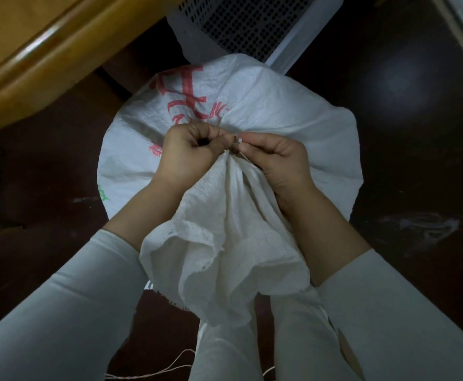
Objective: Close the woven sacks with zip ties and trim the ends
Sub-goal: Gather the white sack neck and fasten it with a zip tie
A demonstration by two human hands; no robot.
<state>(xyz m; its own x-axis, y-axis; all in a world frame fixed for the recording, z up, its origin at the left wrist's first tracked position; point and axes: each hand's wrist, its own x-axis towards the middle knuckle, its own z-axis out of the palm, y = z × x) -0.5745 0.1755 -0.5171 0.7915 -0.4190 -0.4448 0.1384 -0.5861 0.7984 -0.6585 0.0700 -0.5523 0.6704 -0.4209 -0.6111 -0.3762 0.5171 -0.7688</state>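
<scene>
2 hands (190, 151) (279, 163) pinch zip tie (239, 140); sack (279, 111) print (189, 97) illegible.

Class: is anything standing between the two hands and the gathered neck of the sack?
Nothing visible does. The left hand and right hand are at the neck of the sack, pinching the zip tie.

Left hand (189, 149) and right hand (279, 158) on zip tie (239, 140) at woven sack (279, 105) neck

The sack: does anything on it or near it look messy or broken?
Yes, a little. The sack has a frayed open edge, with threads sticking out at its lower left. Thin string lies loose on the dark floor below it, and whitish smudges mark the floor on the right.
</scene>
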